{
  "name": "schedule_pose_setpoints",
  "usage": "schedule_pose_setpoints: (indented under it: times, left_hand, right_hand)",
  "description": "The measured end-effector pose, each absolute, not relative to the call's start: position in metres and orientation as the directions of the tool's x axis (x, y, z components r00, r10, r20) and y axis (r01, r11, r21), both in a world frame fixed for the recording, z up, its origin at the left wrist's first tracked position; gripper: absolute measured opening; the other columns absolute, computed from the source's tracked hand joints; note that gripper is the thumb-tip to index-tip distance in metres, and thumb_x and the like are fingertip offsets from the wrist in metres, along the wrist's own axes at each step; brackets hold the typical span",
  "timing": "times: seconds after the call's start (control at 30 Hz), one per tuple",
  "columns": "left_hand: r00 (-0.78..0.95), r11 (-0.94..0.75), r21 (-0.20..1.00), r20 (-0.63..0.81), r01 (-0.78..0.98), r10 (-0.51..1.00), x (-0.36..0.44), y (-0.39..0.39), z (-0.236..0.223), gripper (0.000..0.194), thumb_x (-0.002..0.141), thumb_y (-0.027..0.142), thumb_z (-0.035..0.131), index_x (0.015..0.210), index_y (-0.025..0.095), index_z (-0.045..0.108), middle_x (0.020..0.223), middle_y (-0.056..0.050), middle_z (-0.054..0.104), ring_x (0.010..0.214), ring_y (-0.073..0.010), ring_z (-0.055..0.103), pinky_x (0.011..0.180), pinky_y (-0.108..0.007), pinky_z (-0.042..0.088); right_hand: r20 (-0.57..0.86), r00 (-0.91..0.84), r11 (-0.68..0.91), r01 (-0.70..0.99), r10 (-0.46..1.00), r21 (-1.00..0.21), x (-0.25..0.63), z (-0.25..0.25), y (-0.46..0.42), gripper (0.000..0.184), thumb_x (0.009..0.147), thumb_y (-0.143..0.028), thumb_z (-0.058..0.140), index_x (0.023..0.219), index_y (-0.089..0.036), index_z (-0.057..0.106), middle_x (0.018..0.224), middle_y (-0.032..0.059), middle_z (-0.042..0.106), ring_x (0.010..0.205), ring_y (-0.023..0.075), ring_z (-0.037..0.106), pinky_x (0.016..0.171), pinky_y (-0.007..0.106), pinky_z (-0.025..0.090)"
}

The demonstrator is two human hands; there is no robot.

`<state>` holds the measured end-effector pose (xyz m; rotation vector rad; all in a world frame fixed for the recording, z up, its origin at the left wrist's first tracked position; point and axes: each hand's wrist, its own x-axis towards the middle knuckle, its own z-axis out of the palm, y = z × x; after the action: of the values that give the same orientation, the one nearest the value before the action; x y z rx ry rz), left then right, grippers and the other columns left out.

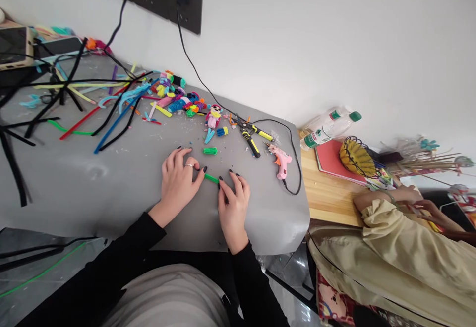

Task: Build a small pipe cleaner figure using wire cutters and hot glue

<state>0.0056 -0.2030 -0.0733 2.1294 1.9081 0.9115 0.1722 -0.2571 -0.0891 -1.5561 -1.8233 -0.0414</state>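
Note:
A short green pipe cleaner [211, 179] lies between my two hands, low over the grey tabletop. My left hand [178, 178] has its thumb and a ringed finger at the left end, with its other fingers bent outward. My right hand [234, 203] pinches the right end between thumb and forefinger. Just beyond them rests a small bundle of green pipe cleaner pieces [210, 151]. Farther back are a blue and yellow bundle [222, 131] and a pink pipe cleaner doll [213, 116].
Yellow and black pliers [250, 138] and a pink glue gun [281, 162] with a cord lie to the right. Loose pipe cleaners [111, 106] cover the left side. Plastic bottles [330, 130] and a basket [355, 157] stand on the wooden table; another person [401, 247] sits beside it.

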Motion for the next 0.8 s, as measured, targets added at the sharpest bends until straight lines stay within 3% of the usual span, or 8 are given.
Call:
schedule_pose_setpoints:
  times: [0.27,0.5,0.8]
  left_hand:
    - [0.022,-0.191,0.474,0.340,0.860,0.940,0.0047,-0.2031,-0.0734,0.009,0.097,0.026,0.058,0.090,0.022,0.060,0.142,-0.025,0.062,0.143,-0.0473,0.050,0.111,-0.066,0.043]
    - [0.021,-0.191,0.477,0.340,0.858,0.940,0.0051,-0.2031,-0.0743,0.009,0.098,0.026,0.058,0.090,0.023,0.061,0.142,-0.024,0.061,0.143,-0.0465,0.049,0.112,-0.067,0.042]
    - [0.017,-0.188,0.483,0.336,0.855,0.942,0.0058,-0.2033,-0.0735,0.009,0.098,0.026,0.058,0.090,0.023,0.061,0.143,-0.023,0.061,0.144,-0.0467,0.048,0.113,-0.067,0.041]
  right_hand:
    - [0.556,-0.016,0.270,0.885,0.831,-0.378,0.1716,-0.0879,-0.2575,0.024,0.104,-0.014,0.059,0.112,-0.020,0.081,0.134,0.0130,0.073,0.129,0.0278,0.056,0.106,0.048,0.056]
    - [0.508,-0.060,0.273,0.893,0.859,-0.357,0.1748,-0.0934,-0.2599,0.031,0.104,-0.012,0.057,0.125,-0.022,0.078,0.141,0.0139,0.070,0.134,0.0282,0.054,0.109,0.049,0.053]
    - [0.528,-0.015,0.254,0.888,0.849,-0.383,0.1718,-0.0928,-0.2565,0.027,0.105,-0.015,0.058,0.117,-0.023,0.081,0.137,0.0129,0.072,0.130,0.0285,0.055,0.107,0.049,0.053]
